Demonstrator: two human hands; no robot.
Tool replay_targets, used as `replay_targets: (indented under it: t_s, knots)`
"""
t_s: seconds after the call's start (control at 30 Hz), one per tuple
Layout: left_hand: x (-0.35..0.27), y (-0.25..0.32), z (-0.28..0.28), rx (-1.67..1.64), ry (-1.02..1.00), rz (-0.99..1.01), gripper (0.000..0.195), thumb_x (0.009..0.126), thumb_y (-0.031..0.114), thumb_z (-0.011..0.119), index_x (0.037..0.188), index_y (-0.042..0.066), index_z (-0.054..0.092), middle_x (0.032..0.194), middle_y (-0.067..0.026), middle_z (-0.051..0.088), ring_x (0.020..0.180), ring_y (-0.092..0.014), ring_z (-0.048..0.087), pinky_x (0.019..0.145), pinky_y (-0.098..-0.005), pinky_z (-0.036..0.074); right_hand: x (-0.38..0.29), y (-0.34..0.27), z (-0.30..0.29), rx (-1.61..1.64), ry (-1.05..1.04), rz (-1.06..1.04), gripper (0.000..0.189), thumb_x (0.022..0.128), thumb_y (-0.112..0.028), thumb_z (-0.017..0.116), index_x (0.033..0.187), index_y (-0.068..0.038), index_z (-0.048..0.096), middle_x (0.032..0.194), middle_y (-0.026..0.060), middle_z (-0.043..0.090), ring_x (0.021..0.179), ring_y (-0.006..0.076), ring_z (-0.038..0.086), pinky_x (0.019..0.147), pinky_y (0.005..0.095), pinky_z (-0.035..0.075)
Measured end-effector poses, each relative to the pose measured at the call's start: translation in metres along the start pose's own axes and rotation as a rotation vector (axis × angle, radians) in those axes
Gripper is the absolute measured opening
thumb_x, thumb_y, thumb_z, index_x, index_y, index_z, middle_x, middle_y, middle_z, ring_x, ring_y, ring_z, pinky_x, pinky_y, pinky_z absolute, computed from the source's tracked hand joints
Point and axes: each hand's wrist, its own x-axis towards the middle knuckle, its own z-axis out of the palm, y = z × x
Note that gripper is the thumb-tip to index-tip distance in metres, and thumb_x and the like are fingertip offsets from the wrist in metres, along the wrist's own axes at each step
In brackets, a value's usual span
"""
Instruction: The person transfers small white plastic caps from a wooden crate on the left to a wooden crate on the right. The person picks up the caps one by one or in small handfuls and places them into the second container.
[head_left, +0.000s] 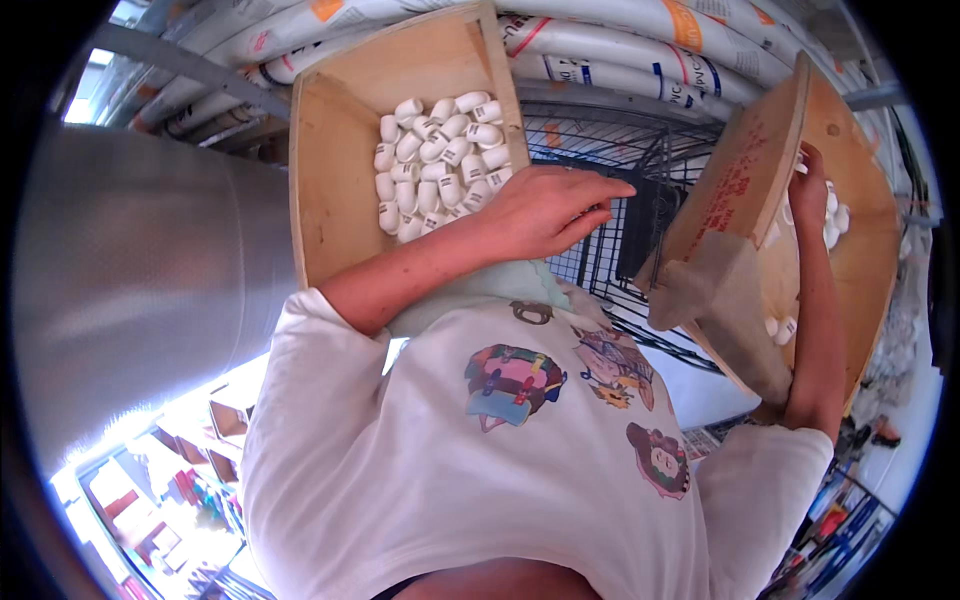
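Observation:
My left hand (551, 206) is stretched over the near right edge of a wooden box (341, 112). Its fingers point right, a gap shows beside the thumb, and I see nothing in it. Many white plastic pipe caps (435, 172) with dark printing lie in that box. My right hand (810, 187) reaches into a second, tilted wooden box (862, 210). White plastic fittings (834, 221) lie around its fingers, one of them touching or close to the fingertips. Whether it grips that one is unclear. A brown cloth (709, 289) drapes over this box's near edge.
Printed white PVC pipes (622, 45) are stacked across the back. A black wire basket (600, 247) stands between the boxes. A large grey roll (157, 270) fills the left side. Shelves with boxes (161, 517) show at lower left, and assorted goods (832, 517) at lower right.

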Motion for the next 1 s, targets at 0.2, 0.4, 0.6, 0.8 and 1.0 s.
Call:
replay_targets:
  t_s: [0.2,0.4,0.6,0.8,1.0]
  knots:
    - [-0.002,-0.004,0.003,0.023,0.049,0.027,0.029,0.087,0.016,0.061,0.116,0.012,0.061,0.093,-0.0071,0.067,0.081,-0.029,0.065,0.067,-0.0410,0.052,0.008,0.013,-0.001,-0.088,0.027,0.074,0.040,0.091,-0.028,0.061,0.127,-0.012,0.051,0.113,0.0158,0.066,0.101,0.0290,0.065,0.085,0.0371,0.050]
    - [-0.004,-0.006,0.002,0.027,0.031,0.016,0.030,0.088,0.020,0.061,0.117,0.013,0.061,0.093,-0.0074,0.067,0.082,-0.030,0.065,0.066,-0.0425,0.051,0.016,0.027,0.007,-0.048,0.031,0.071,0.039,0.091,-0.029,0.060,0.127,-0.014,0.053,0.112,0.0135,0.067,0.099,0.0273,0.066,0.085,0.0366,0.049]
    - [-0.004,-0.003,0.000,0.021,-0.010,0.002,0.030,0.088,0.020,0.061,0.118,0.014,0.060,0.092,-0.0076,0.067,0.082,-0.030,0.064,0.067,-0.0428,0.051,0.025,0.057,0.004,0.165,-0.055,0.057,0.041,0.090,-0.020,0.061,0.130,-0.015,0.053,0.096,0.0068,0.069,0.077,0.0137,0.063,0.069,0.0276,0.050]
    - [-0.005,-0.005,0.001,0.036,0.002,0.021,0.033,0.088,0.019,0.062,0.121,0.014,0.059,0.092,-0.0072,0.067,0.077,-0.029,0.064,0.066,-0.0412,0.051,0.045,0.068,-0.031,0.540,-0.073,0.235,0.039,0.092,-0.015,0.061,0.130,-0.010,0.055,0.113,0.0099,0.063,0.093,0.0154,0.063,0.079,0.0253,0.052]
    - [-0.005,-0.005,0.002,-0.100,0.019,-0.079,0.039,0.089,0.020,0.062,0.126,0.013,0.055,0.094,-0.0059,0.066,0.074,-0.023,0.065,0.066,-0.0369,0.053,0.055,0.014,-0.094,0.723,0.369,-0.051,0.039,0.092,-0.007,0.057,0.130,0.001,0.051,0.120,0.0183,0.057,0.106,0.0247,0.061,0.093,0.0362,0.052]
